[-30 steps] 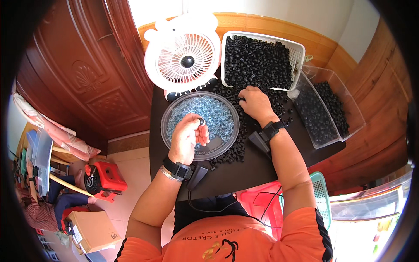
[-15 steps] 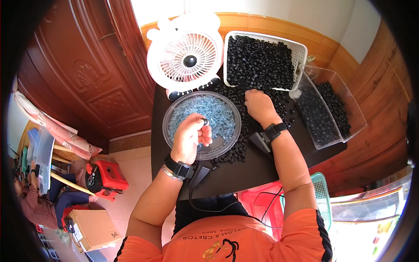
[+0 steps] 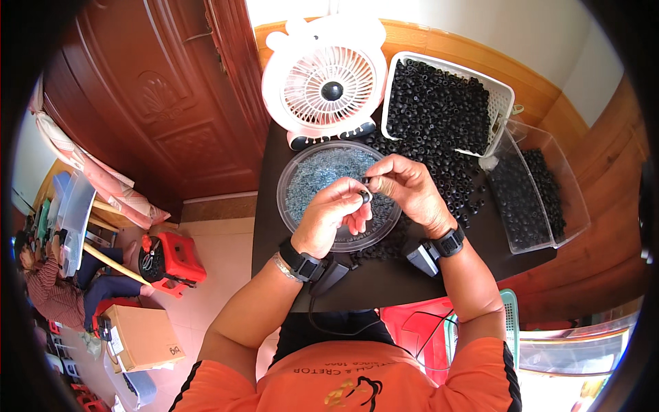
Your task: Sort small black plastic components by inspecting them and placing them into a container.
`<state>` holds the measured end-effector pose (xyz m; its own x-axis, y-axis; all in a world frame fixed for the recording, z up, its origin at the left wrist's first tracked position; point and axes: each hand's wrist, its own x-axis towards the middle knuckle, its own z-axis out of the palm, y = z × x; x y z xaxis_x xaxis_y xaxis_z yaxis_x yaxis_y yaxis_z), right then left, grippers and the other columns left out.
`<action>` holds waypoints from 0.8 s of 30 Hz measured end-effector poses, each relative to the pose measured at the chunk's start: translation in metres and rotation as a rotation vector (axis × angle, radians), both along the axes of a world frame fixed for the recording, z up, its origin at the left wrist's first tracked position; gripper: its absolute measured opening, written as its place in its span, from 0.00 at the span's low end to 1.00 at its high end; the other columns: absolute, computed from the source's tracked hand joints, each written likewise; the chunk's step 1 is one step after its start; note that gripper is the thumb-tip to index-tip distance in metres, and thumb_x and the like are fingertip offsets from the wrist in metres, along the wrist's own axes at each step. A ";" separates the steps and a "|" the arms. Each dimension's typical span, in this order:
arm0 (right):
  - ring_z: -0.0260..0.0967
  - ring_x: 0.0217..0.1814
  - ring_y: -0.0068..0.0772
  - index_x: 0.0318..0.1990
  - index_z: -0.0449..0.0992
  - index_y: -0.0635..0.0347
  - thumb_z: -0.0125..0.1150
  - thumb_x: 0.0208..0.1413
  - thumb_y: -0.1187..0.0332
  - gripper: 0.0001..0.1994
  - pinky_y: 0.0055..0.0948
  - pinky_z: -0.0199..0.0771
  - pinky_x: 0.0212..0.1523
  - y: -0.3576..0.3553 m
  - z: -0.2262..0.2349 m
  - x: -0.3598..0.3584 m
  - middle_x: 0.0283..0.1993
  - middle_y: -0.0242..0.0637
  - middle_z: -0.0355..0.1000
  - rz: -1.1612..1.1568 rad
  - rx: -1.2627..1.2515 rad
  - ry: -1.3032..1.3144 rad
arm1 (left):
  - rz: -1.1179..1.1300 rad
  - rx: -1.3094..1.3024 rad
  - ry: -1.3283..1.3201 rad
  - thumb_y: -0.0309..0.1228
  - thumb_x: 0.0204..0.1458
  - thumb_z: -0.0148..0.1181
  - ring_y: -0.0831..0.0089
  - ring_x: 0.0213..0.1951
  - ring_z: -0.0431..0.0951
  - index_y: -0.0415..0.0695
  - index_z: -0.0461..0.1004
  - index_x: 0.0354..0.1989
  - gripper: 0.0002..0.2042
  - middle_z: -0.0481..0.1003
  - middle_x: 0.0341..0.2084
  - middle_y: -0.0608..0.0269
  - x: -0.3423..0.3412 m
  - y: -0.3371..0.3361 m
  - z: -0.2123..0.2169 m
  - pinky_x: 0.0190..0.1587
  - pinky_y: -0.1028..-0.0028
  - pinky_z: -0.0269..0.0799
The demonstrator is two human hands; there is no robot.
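Observation:
My left hand pinches a small black ring-like cap between thumb and fingers above a round clear tub. Small pale-blue translucent pieces fill most of that tub. My right hand has come right up to the left fingertips. Its thumb and forefinger are pressed together on a small dark piece, mostly hidden by the fingers, beside the cap. Loose black caps lie heaped on the dark table, right of the tub. Each wrist wears a black strap with a small device.
A white basket full of black caps stands at the back right, with a clear bin of them beside it. A white animal-shaped fan stands behind the tub. At far left, another person sits near a red stool and cardboard box.
My right hand has left the black caps near the basket and moved left and nearer, meeting my left hand. The left hand still holds its cap. The whole view has shifted slightly.

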<state>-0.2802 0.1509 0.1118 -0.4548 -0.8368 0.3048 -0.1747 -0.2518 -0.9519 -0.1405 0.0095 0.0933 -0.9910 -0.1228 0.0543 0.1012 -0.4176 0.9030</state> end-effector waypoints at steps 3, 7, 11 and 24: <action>0.70 0.42 0.18 0.42 0.76 0.64 0.61 0.57 0.76 0.06 0.22 0.72 0.47 -0.001 -0.003 0.000 0.38 0.28 0.74 0.027 0.005 0.018 | -0.010 0.008 0.023 0.34 0.58 0.51 0.76 0.27 0.74 0.41 0.70 0.42 0.10 0.75 0.29 0.61 0.000 -0.001 -0.001 0.29 0.79 0.68; 0.70 0.43 0.19 0.42 0.76 0.65 0.61 0.57 0.77 0.06 0.22 0.71 0.47 0.001 -0.005 -0.004 0.40 0.29 0.73 0.097 -0.006 -0.041 | -0.012 -0.010 0.033 0.33 0.59 0.51 0.77 0.26 0.74 0.41 0.70 0.42 0.10 0.75 0.29 0.62 -0.001 0.000 -0.001 0.29 0.79 0.68; 0.70 0.44 0.19 0.43 0.76 0.64 0.61 0.57 0.77 0.07 0.23 0.71 0.48 0.002 0.006 0.003 0.41 0.29 0.73 0.090 0.034 -0.088 | -0.006 -0.019 0.021 0.35 0.58 0.52 0.76 0.26 0.74 0.41 0.69 0.42 0.11 0.75 0.29 0.61 -0.001 0.001 0.001 0.29 0.79 0.69; 0.71 0.43 0.22 0.44 0.79 0.64 0.60 0.57 0.76 0.08 0.23 0.72 0.47 -0.008 -0.005 0.016 0.40 0.33 0.76 -0.108 -0.167 0.056 | 0.081 -0.100 0.048 0.36 0.61 0.50 0.77 0.26 0.74 0.42 0.67 0.41 0.10 0.74 0.29 0.62 0.000 0.006 0.000 0.29 0.80 0.68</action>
<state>-0.2644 0.1432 0.1070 -0.5174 -0.7200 0.4625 -0.2602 -0.3826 -0.8865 -0.1402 0.0158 0.0934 -0.9740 -0.1938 0.1175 0.1752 -0.3149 0.9328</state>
